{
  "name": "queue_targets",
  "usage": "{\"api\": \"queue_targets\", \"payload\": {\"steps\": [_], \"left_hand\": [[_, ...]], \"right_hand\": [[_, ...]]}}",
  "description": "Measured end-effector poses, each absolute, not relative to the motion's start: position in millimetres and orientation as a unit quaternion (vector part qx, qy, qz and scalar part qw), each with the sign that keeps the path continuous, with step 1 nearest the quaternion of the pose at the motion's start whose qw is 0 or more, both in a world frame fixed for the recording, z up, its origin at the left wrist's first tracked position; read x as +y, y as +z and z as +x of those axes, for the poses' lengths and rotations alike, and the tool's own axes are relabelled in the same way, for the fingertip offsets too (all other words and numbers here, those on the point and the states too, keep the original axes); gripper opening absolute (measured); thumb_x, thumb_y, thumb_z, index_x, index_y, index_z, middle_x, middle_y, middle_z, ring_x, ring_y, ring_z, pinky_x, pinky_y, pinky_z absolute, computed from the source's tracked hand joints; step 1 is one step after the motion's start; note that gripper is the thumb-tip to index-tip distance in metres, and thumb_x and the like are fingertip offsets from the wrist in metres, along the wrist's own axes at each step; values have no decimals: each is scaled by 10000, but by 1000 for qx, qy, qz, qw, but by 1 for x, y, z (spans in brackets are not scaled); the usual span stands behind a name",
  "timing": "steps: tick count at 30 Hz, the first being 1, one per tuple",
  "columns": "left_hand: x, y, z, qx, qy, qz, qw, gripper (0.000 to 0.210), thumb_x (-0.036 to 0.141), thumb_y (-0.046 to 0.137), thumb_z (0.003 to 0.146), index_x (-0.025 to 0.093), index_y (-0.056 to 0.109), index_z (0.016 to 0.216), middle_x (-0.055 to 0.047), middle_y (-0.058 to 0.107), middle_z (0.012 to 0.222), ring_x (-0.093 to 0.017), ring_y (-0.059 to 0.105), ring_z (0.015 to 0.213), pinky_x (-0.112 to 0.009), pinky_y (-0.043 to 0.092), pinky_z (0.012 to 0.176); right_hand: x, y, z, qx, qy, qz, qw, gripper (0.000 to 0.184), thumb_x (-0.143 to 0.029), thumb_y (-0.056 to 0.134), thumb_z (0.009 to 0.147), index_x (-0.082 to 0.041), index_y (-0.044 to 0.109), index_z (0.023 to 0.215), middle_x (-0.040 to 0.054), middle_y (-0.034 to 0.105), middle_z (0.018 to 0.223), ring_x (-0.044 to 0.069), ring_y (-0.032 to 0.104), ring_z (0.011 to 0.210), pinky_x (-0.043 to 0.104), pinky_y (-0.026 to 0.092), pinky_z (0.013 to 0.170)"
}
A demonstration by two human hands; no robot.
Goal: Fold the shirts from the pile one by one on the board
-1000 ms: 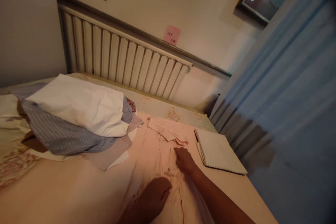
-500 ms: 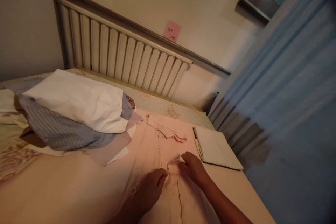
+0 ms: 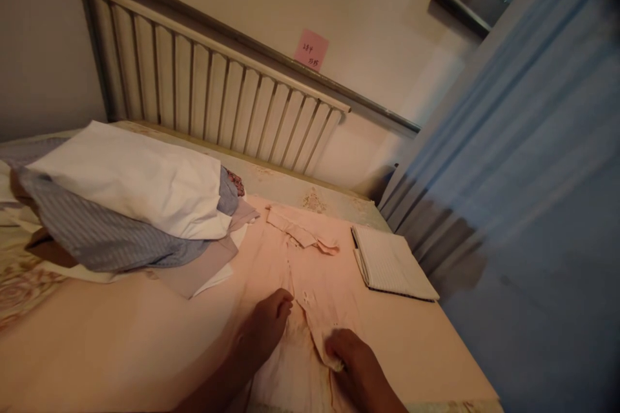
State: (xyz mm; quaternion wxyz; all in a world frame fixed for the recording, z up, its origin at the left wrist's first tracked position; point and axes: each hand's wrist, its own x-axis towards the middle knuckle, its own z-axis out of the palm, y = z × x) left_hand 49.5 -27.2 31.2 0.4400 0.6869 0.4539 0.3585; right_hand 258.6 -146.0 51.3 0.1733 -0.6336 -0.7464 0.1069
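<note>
A pale pink shirt (image 3: 310,271) lies spread on a pink-covered surface, its collar end (image 3: 303,232) pointing away from me. My right hand (image 3: 356,355) is closed on the shirt's front edge near the bottom of the frame, and the cloth lifts in a fold beside its fingers. My left hand (image 3: 271,319) is closed over the shirt's other side, left of the front opening. Its fingertips pinch at the cloth, though the exact hold is partly hidden. Between the hands the front edge runs slanting from the middle down to my right hand.
To the left is a heap of clothes: a white piece (image 3: 140,171) over a blue-grey striped one (image 3: 101,232). A folded white striped cloth (image 3: 394,263) lies to the right. Behind stands a radiator (image 3: 213,90); a blue curtain (image 3: 533,206) hangs at the right.
My right hand has moved down towards me, drawing the shirt's front edge with it. My left hand has shifted slightly up and left. The view has moved a little.
</note>
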Motion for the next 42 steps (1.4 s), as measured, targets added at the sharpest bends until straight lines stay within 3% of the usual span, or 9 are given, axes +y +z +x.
{"api": "queue_targets", "payload": {"steps": [12,16,20,25,28,31,35,38,42], "left_hand": [[-28,33,49,475,317,710,413,192,315,431,886,234,604,890,26,629,722,-128,558,667,-237,357,631],[-30,40,46,472,300,723,406,187,299,424,892,235,600,894,23,629,750,-123,553,693,-238,334,645],[-31,44,46,470,291,728,406,184,282,418,891,235,596,892,16,631,767,-130,558,714,-245,332,658],[-31,36,47,473,295,723,408,177,290,421,895,246,592,898,20,651,796,-133,573,720,-246,330,642],[-31,35,46,476,292,723,407,174,292,424,901,251,593,903,24,662,803,-132,582,722,-244,335,644],[-31,45,46,476,276,730,405,176,265,426,898,236,599,889,17,670,821,-133,593,755,-239,351,674],[-30,57,46,473,240,736,420,176,220,426,891,220,600,869,11,667,830,-127,593,790,-227,357,704],[-28,52,46,472,239,739,417,187,233,409,905,227,589,858,18,659,826,-123,585,788,-226,348,697],[-26,42,44,471,233,746,410,202,298,394,925,241,572,849,31,637,791,-119,568,744,-228,336,659]], "right_hand": [[-156,40,264,-765,99,-619,147,162,-140,515,704,-239,581,813,22,604,880,183,558,842,277,446,753],[-160,48,267,-767,153,-604,156,120,-287,613,801,-271,643,916,13,649,918,190,602,859,283,484,761],[-143,59,270,-734,169,-624,207,268,-416,495,932,-294,654,1110,41,689,1060,227,638,995,352,519,875],[-97,48,267,-744,34,-618,254,475,-392,406,975,-249,427,1427,92,432,1477,256,390,1366,479,359,1117],[-83,27,261,-772,9,-599,211,532,-363,473,944,-229,389,1451,101,341,1530,278,272,1426,535,279,1145],[-73,15,257,-763,80,-608,206,477,-360,538,896,-217,528,1351,111,473,1445,295,382,1369,540,305,1126],[-35,31,257,-598,235,-673,366,289,-393,576,849,-196,707,1014,93,715,1061,254,656,1020,418,501,936],[9,43,256,-377,412,-640,528,274,-426,688,749,-168,662,836,61,715,819,213,695,762,341,558,719],[57,40,252,-169,523,-552,627,242,-385,690,787,-174,573,789,51,706,747,181,709,744,298,568,696]]}}
